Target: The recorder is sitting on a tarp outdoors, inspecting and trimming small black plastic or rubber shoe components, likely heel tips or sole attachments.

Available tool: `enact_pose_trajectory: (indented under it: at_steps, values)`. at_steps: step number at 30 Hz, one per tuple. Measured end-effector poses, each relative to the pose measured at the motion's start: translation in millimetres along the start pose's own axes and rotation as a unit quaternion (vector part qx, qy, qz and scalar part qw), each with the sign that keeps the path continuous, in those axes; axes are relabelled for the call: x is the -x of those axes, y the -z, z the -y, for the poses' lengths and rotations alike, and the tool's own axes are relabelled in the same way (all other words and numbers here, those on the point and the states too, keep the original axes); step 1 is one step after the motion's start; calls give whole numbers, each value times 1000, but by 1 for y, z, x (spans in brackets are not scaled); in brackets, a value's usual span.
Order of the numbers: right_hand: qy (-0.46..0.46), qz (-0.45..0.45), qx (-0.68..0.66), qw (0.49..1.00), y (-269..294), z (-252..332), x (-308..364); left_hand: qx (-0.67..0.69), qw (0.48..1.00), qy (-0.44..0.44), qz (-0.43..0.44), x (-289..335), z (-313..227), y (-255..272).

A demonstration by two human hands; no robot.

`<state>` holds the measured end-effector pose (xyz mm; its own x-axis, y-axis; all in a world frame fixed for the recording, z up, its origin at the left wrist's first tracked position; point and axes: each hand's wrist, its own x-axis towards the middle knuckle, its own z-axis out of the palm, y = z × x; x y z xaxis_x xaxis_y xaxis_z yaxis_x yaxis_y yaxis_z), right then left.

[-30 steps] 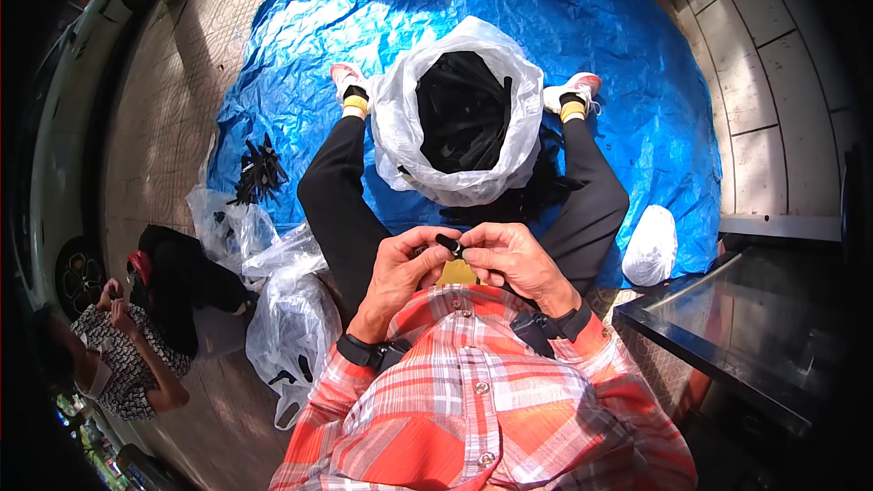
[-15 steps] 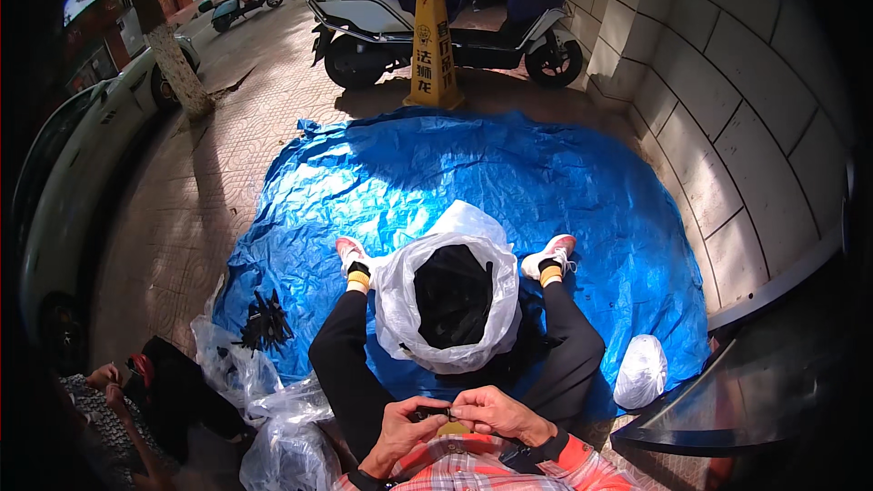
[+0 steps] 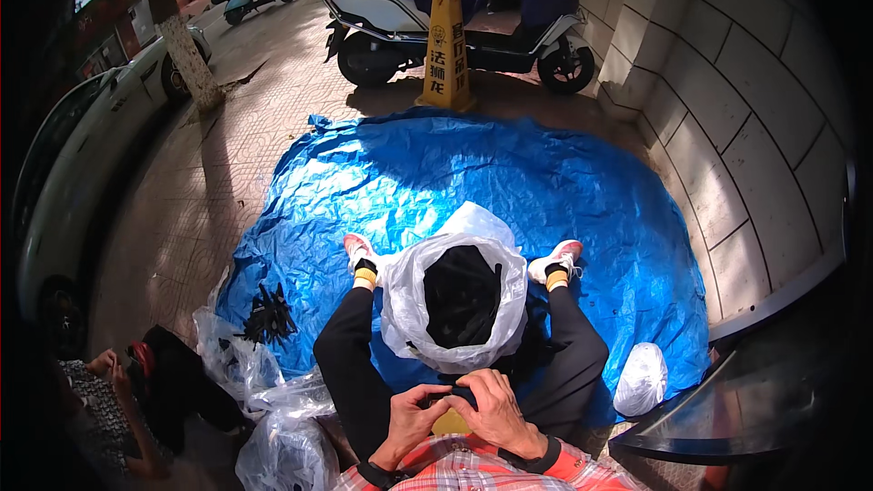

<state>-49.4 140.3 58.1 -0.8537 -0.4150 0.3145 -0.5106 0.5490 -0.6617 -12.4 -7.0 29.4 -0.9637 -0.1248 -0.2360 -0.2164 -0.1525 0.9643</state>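
One small black piece [image 3: 464, 394] shows at the lower middle of the frame, caught between two bare hands and mostly hidden by the fingers, so I cannot make out its full shape. The left hand [image 3: 415, 420] grips it from the left, thumb and forefinger bent in; the right hand [image 3: 496, 414] closes on it from the other side, fingers curled over the top — its thumb reaching toward the left one. Just above them stands a whitish plastic bag [image 3: 401, 318], mouth open, holding a mass of black strips [image 3: 461, 295]. Black-trousered legs [image 3: 353, 373] spread to either side, the pink-and-white shoes [image 3: 553, 261] planted on a crinkled blue tarp [image 3: 600, 182]. On the tarp's left lies a loose black heap [image 3: 267, 316], with clear plastic bags [image 3: 286, 455] below it; a bulging white bag [image 3: 641, 380] rests at lower right. Another person [image 3: 100, 400] sits at the lower left, hands raised together. Farther up — a yellow sign [image 3: 446, 55] before a parked scooter [image 3: 371, 11], and a pale block wall [image 3: 727, 127] at right.
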Motion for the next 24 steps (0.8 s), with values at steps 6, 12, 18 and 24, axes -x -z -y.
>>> enact_pose_trajectory:
  at_steps: [6,12,18,24]
  values:
    - [14,36,31,999,-18,-5,3,-178,977,-111,36,-1,4,1]
    - [-154,-41,-165,973,-32,-7,13,2,1000,-1,-3,3,-5,-6]
    - [9,7,-67,998,-23,0,9,-109,990,-88,-7,12,11,1]
    - [-325,-26,-494,806,-21,3,-2,150,987,-59,17,4,-11,-20]
